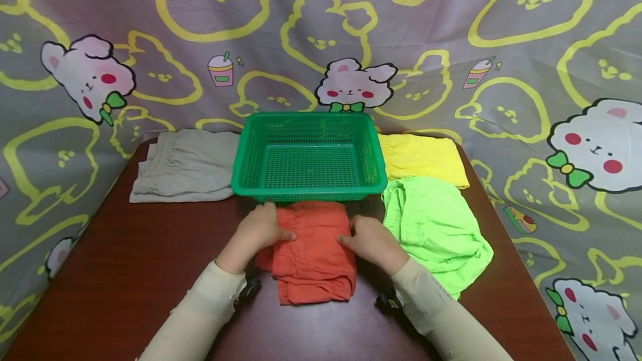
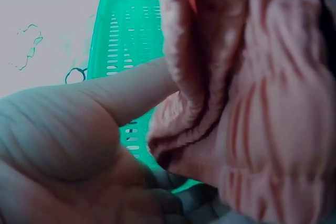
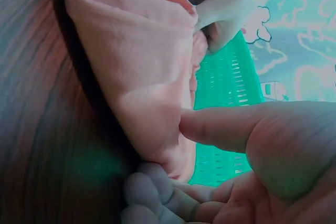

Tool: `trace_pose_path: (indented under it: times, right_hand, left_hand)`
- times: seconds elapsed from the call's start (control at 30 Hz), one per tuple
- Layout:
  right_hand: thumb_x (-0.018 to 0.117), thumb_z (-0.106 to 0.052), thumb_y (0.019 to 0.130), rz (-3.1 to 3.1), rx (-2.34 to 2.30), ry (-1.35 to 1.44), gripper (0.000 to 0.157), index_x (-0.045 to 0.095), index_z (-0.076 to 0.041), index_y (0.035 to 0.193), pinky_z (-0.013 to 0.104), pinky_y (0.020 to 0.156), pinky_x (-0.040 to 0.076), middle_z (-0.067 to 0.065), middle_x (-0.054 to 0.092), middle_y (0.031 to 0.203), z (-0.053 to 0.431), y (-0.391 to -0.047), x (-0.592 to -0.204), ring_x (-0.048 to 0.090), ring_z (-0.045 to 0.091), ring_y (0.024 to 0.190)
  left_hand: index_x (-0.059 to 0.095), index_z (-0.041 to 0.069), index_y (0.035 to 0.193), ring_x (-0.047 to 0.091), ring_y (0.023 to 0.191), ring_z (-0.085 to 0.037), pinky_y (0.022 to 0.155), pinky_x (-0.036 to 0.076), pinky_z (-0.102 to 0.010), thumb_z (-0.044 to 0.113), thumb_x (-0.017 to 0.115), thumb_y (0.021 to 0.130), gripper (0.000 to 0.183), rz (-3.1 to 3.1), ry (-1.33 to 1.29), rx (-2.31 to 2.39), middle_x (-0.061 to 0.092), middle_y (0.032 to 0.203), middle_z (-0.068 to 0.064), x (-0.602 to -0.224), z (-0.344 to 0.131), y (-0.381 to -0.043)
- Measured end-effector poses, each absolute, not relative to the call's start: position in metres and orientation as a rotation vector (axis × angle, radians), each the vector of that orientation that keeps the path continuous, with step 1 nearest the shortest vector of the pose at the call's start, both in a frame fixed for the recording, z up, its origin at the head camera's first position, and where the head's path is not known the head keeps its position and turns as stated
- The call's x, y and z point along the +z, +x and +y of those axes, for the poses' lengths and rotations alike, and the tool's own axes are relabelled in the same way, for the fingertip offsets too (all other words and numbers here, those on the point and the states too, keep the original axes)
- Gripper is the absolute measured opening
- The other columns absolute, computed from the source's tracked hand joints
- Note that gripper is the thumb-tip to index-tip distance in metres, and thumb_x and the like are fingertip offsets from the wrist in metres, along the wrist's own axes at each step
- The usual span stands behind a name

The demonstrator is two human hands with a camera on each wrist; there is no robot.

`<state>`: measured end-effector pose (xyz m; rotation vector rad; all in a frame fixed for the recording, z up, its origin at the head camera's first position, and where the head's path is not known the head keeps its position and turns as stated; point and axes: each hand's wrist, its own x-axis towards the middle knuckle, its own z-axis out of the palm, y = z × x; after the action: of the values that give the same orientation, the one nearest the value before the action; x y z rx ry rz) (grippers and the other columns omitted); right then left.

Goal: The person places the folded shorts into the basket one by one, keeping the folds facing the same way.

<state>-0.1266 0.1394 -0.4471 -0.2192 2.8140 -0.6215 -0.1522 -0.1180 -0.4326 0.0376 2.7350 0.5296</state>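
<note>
Cream sleeves (image 1: 193, 319): nearest the camera, reaching in from the near side of the worktop (image 1: 125, 272), dark wrist gear (image 1: 249, 292) slung beneath the cuffs.
Red garment (image 1: 316, 255): folded into a thick stack, about midway between the worktop's left and right edges, just in front of the green basket (image 1: 308, 190); a flap jutting out along the left side.
Left hand (image 1: 258, 230): pinching the stack's left side near the far end, thumb on the cloth, fingertips partly hidden by fabric.
Right hand (image 1: 373, 241): pinching the right edge, thumb against the outer layer, fingers curled in low by the worktop.
Handling: probably best to catch every layer between thumb and fingers, not just the top ply; keep both sides level and the pull even, so as not to open the folds.
Likely slip: the left flap, apt to trail; worth tucking in.
In the way: the basket, standing by the middle of the far edge, its near wall blocking any forward slide; contact with the stack hard to tell.
Lime garment (image 1: 436, 227): rumpled along the right edge, crowding the right hand.
Yellow garment (image 1: 421, 157): folded, at the far right corner.
Grey garment (image 1: 193, 166): folded, at the far left corner, just beside the basket.
</note>
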Motion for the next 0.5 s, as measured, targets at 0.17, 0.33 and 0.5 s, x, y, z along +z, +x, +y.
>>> trace_pose_path:
  times: [0.17,0.33,0.5]
  right_hand:
    - [0.077,-0.038,0.090,2.780,-0.662,-0.209,0.028,0.064,-0.014,0.087,0.036,0.066,0.049,-0.001,0.061,0.074,0.1395,-0.1271,-0.4470,0.057,0.017,0.070]
    - [0.079,-0.033,0.088,2.764,-0.757,-0.197,0.028,0.062,-0.011,0.091,0.036,0.070,0.050,0.001,0.062,0.077,0.1397,-0.1284,-0.4472,0.057,0.018,0.073]
    - [0.080,-0.028,0.089,2.659,-0.941,-0.122,0.028,0.063,-0.008,0.099,0.033,0.055,0.051,0.003,0.063,0.074,0.1419,-0.1295,-0.4492,0.058,0.018,0.055]
  left_hand:
    - [0.015,-0.019,0.154,0.051,0.135,-0.044,0.108,0.046,-0.052,0.033,0.089,0.081,0.116,2.618,0.045,0.648,0.046,0.148,-0.036,-0.4320,-0.1171,-0.1560]
    - [0.049,-0.014,0.138,0.064,0.113,-0.037,0.094,0.054,-0.046,0.030,0.092,0.077,0.087,2.648,0.063,0.629,0.064,0.128,-0.028,-0.4326,-0.1167,-0.1590]
    - [0.066,-0.004,0.118,0.065,0.101,-0.028,0.087,0.055,-0.044,0.028,0.094,0.072,0.062,2.640,0.082,0.708,0.070,0.119,-0.019,-0.4340,-0.1203,-0.1619]
